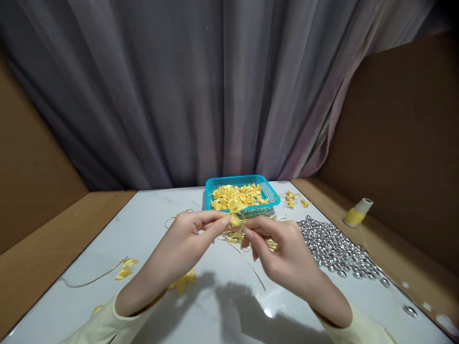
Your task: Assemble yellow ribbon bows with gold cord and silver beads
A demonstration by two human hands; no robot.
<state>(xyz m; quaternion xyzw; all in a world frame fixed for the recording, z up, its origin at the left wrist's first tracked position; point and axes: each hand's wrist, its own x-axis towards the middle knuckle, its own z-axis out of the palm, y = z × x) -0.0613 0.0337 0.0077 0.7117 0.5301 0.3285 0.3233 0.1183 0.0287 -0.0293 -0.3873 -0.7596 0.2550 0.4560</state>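
Observation:
Between thumb and fingers, my left hand (pixel 195 236) pinches a yellow satin ribbon bow (pixel 234 212) in front of the basket. My right hand (pixel 278 241) is closed just to the right of it, thumb and forefinger pressed together at a thin gold cord by the bow. How the cord runs between the fingers is too small to make out. Behind and below the hands lies a pile of cut gold cords (pixel 267 234), partly hidden by them. One loose gold cord (pixel 247 263) lies on the white table between my wrists.
A blue plastic basket (pixel 269 183) of yellow bows stands at the back. Silver metal rings (pixel 333 248) are heaped at the right, near a yellow thread spool (pixel 355 215). Finished-looking corded bows (pixel 291 198) lie beside the basket. More yellow bows (pixel 126 269) lie at the left.

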